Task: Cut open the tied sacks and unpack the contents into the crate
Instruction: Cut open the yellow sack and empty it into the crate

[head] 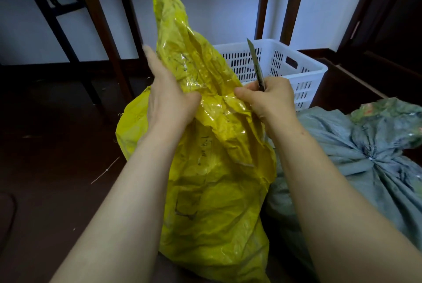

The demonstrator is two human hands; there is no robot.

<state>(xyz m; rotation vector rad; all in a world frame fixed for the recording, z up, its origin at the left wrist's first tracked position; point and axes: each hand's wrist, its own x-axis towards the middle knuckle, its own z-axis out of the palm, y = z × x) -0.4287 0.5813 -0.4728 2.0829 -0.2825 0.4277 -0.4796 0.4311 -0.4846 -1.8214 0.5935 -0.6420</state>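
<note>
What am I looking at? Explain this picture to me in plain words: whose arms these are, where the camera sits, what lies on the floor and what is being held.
No machine here: these are a person's two bare arms, seen from a wide-angle camera worn on their head, looking forward and down. That is why the arms reach in from the bottom edge. The left hand holds the crumpled upper part of a yellow sack that stands on the dark floor. The right hand grips a knife, blade pointing up, with its thumb against the sack. To the right lies a grey-green sack, its mouth gathered into a knot. Behind the sacks stands a white slotted crate; its bottom is hidden from here.
</note>
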